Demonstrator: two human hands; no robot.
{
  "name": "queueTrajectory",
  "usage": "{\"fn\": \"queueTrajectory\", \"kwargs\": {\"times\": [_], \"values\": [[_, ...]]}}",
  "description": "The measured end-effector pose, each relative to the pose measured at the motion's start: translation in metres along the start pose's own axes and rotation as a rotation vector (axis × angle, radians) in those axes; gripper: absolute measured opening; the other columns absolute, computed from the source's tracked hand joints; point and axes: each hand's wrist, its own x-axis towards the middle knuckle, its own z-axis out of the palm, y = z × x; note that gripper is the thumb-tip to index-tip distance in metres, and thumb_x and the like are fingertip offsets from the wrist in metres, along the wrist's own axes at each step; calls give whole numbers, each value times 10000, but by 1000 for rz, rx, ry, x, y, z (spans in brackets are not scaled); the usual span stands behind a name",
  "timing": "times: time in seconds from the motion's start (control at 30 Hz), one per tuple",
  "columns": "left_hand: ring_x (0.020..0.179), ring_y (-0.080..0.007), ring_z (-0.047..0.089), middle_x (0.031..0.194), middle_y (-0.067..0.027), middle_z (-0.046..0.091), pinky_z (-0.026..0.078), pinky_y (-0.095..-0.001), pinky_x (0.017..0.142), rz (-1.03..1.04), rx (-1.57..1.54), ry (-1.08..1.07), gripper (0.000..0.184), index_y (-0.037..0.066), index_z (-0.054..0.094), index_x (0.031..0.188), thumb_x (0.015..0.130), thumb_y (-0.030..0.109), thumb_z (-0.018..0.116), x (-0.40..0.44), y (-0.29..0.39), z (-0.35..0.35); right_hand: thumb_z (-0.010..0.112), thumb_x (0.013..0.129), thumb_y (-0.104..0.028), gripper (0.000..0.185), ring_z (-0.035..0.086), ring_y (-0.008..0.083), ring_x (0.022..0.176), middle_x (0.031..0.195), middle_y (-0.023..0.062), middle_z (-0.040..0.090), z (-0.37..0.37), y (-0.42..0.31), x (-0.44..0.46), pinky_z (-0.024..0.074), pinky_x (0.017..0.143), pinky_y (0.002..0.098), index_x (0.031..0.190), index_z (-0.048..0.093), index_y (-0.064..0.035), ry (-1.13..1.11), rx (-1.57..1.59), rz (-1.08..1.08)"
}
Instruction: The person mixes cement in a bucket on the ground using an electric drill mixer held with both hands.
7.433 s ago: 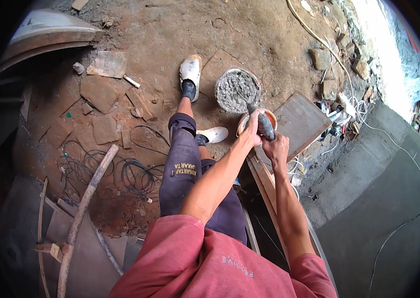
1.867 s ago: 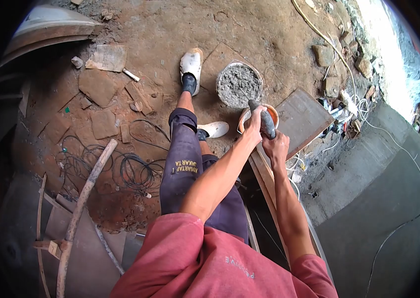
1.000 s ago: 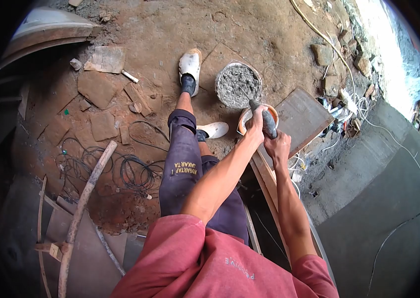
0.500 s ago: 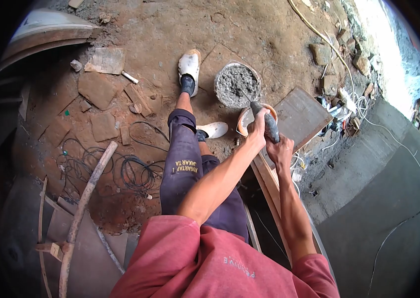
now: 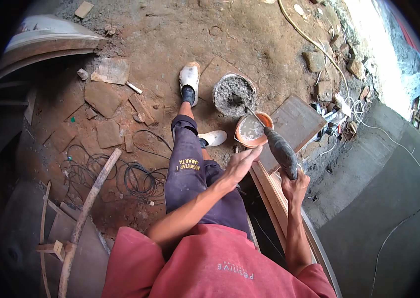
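My right hand (image 5: 295,187) is wrapped round the rear end of a dark grey, mortar-smeared power drill (image 5: 282,149). A thin metal shaft (image 5: 255,115) runs from the drill into a bucket of wet grey mortar (image 5: 233,93), and its lower end is hidden in the mix. My left hand (image 5: 242,168) is off the drill, its fingers stretched out and holding nothing. Just beyond those fingertips stands an orange bucket (image 5: 267,120) with cloudy greyish liquid in it, and the shaft passes above its rim.
A flat board (image 5: 297,121) lies right of the buckets, near rubble and a tangled white cable (image 5: 361,107). Black cables (image 5: 140,176), broken tiles (image 5: 102,97) and a wooden pole (image 5: 88,198) lie to the left. My white shoes (image 5: 189,77) stand beside the mortar bucket.
My left hand has let go of the drill and moved left and toward me. The right hand has drawn the drill back toward me, uncovering more of the shaft and the orange bucket.
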Motion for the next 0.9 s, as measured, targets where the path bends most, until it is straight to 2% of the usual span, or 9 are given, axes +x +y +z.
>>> {"fn": "queueTrajectory", "kwargs": {"times": [0.03, 0.1, 0.17, 0.23, 0.4, 0.53, 0.63, 0.73, 0.9], "values": [[1157, -267, 608, 1213, -230, 640, 439, -355, 1028, 52, 300, 23, 745, -36, 507, 1375, 926, 551, 608, -2, -1, -28, 735, 778, -160, 182, 632, 276, 519, 606, 198, 619, -2, 1, 1, 481, 563, 375, 816, 696, 13, -2, -35, 12], [1094, -307, 651, 1198, -211, 667, 508, -399, 930, 373, 630, 424, 715, -74, 563, 1276, 868, 496, 706, -7, -23, -77, 734, 779, -166, 197, 596, 282, 481, 570, 199, 583, 9, 9, 8, 464, 541, 384, 773, 675, 22, 31, -18, -17], [1213, -412, 544, 1251, -247, 614, 417, -465, 1038, 549, 1000, 691, 745, -30, 545, 1317, 815, 484, 742, -20, -18, -119, 726, 781, -162, 208, 610, 315, 493, 570, 215, 574, 30, 16, 25, 464, 539, 385, 748, 656, 32, 71, 2, -15], [1320, -438, 427, 1477, -250, 401, 360, -537, 1077, 268, 1286, 764, 948, 49, 367, 1477, 753, 497, 784, -32, -9, -141, 709, 781, -166, 224, 625, 424, 581, 603, 258, 575, 59, 24, 51, 478, 561, 417, 748, 647, 47, 80, 46, -9], [1354, -455, 407, 1514, -348, 268, 352, -549, 1095, -101, 1050, 647, 1293, 138, 29, 1572, 644, 457, 870, -16, 0, -146, 659, 737, -174, 249, 617, 386, 538, 623, 290, 560, 125, 47, 119, 492, 595, 428, 749, 624, 73, 42, -5, -93], [1315, -471, 447, 1515, -329, 283, 377, -514, 1093, -288, 1203, 708, 1302, 135, 44, 1567, 618, 456, 876, 10, 4, -139, 645, 710, -162, 247, 599, 370, 511, 608, 295, 548, 111, 42, 118, 486, 580, 430, 721, 611, 83, -3, 8, -111], [1315, -470, 446, 1502, -330, 308, 388, -515, 1082, -262, 1181, 702, 1272, 131, 64, 1563, 633, 468, 863, 14, 7, -145, 664, 714, -173, 249, 546, 326, 469, 577, 270, 539, 78, 30, 98, 479, 560, 415, 731, 621, 72, -18, -8, -122], [1269, -450, 494, 1447, -316, 380, 416, -502, 1055, -236, 1173, 744, 1198, 121, 136, 1549, 649, 463, 850, 14, 12, -146, 651, 744, -155, 220, 571, 409, 525, 589, 251, 576, 39, 16, 61, 479, 565, 418, 741, 614, 62, -9, 4, -30], [1185, -422, 571, 1373, -289, 461, 458, -490, 1007, -216, 1215, 803, 1117, 105, 218, 1521, 662, 453, 840, 19, 22, -141, 683, 751, -135, 177, 587, 331, 483, 550, 216, 556, 14, 18, 24, 457, 523, 387, 726, 616, 27, 44, -37, -64]]}}
